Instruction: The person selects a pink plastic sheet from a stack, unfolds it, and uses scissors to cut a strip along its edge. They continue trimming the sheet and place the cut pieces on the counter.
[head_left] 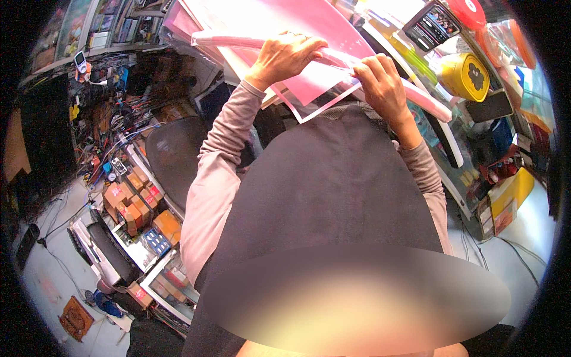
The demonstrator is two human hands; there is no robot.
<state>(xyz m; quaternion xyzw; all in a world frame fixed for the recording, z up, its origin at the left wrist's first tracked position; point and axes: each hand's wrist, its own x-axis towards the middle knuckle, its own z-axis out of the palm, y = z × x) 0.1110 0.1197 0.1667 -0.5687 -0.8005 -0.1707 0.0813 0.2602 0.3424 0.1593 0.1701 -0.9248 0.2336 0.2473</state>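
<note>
A long, thin pink roll (428,103), apparently of glossy film or paper, lies slantwise across the work surface in front of me. My left hand (288,55) is closed over its middle, thumb and fingers bent around it. Further right along the same roll, my right hand (383,89) grips it, fingers curled and partly hiding it. Beneath the roll are flat pink sheets (324,83), shiny under strong light, one with a pale border corner pointing toward me. The exact material of the roll I cannot tell.
At the right are a lit phone (433,25), a yellow container (465,76), a red lid (467,12) and a dark phone-like slab (489,107) on a glass-topped counter. To the left stand a dark chair (175,157), small cardboard boxes (134,199) and tangled cables (128,110).
</note>
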